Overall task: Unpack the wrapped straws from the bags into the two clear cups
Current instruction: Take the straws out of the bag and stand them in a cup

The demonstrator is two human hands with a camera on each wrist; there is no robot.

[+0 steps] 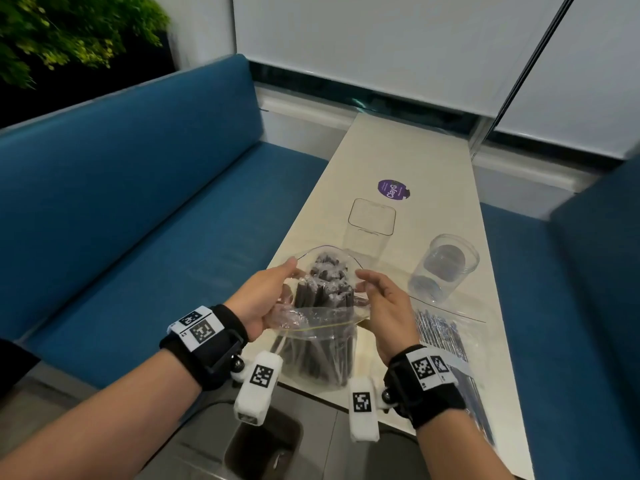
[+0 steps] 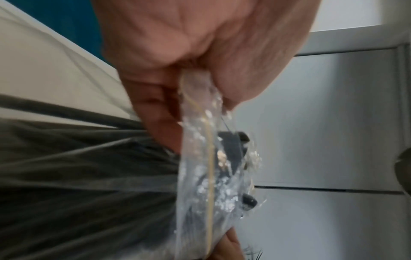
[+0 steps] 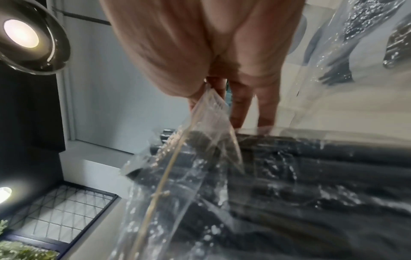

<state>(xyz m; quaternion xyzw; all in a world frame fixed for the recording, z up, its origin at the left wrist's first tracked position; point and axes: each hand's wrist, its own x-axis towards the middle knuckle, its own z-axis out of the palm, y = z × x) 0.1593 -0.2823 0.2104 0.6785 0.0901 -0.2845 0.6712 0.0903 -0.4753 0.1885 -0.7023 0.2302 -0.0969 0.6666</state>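
left hand [image 1: 264, 299] and right hand [image 1: 388, 308] each pinching the bag [image 1: 322, 341] mouth, spread wide over dark straws [image 1: 322, 292], above table [image 1: 408, 157]; cups [image 1: 369, 230] beyond.

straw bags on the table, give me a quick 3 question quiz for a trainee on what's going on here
1. True or false: both hands grip the mouth of the bag of dark straws.
2. Which cup stands farther from the person: A) the square cup B) the round cup?
3. Fill in: the second bag, by the right hand, lies flat on the ____.

Key:
1. True; the left hand pinches one side, the right hand the other.
2. A.
3. table.
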